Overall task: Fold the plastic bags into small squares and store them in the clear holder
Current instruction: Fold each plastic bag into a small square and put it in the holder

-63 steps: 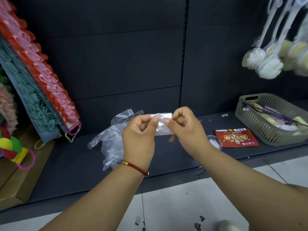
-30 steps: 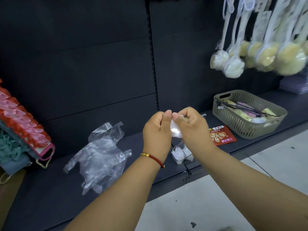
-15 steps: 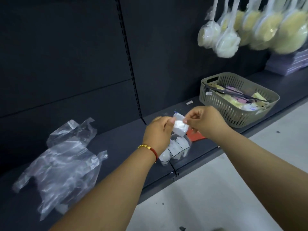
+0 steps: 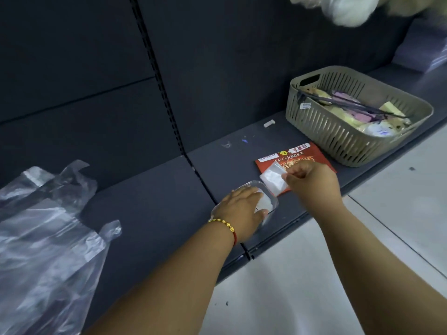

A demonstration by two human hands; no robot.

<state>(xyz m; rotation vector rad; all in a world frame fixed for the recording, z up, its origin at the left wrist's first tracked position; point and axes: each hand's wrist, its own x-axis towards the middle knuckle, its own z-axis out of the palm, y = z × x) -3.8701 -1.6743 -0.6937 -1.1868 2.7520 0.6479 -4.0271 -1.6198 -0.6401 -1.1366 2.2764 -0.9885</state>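
Folded bag, crinkly translucent square, pinched by right hand; left hand flat, relaxed, on clear holder.

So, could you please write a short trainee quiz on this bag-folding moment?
1. True or false: the folded bag already lies inside the holder.
2. Which hand pinches the folded bag?
A. left
B. right
C. both
3. Fill in: the left hand rests on the ____.

Key:
1. False; it is held just above and beside the holder, over the red packet.
2. B.
3. Holder; folded squares already show inside it. The loose bags still lie unfolded on the shelf.
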